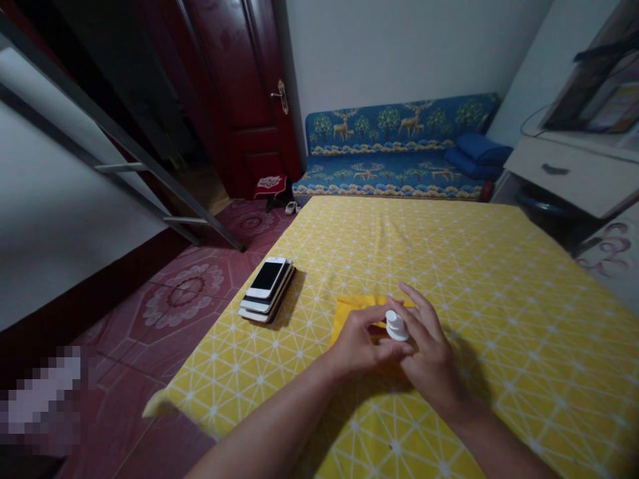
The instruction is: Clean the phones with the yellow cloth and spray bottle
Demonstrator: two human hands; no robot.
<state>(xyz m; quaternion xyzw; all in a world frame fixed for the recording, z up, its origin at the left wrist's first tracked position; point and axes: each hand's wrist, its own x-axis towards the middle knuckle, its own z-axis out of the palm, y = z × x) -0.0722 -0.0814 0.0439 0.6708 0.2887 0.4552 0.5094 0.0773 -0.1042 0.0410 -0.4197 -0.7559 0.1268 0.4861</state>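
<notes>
A small white plastic bottle (397,326) with a ribbed top stands between my left hand (362,342) and my right hand (426,346). Fingers of both hands press against it, and its lower end is hidden behind them. Under my hands lies a folded yellow cloth (352,313), on top of a yellow patterned tablecloth (469,266). Left of my hands, several white smartphones (265,289) sit in a stack near the table's edge, the top one showing a dark screen.
A blue deer-patterned sofa (394,150) stands beyond the table's far edge. A dark red door (239,86) is at the back left, and a white drawer unit (574,169) at the right. A metal frame (120,146) crosses the left side above the patterned tile floor (184,299).
</notes>
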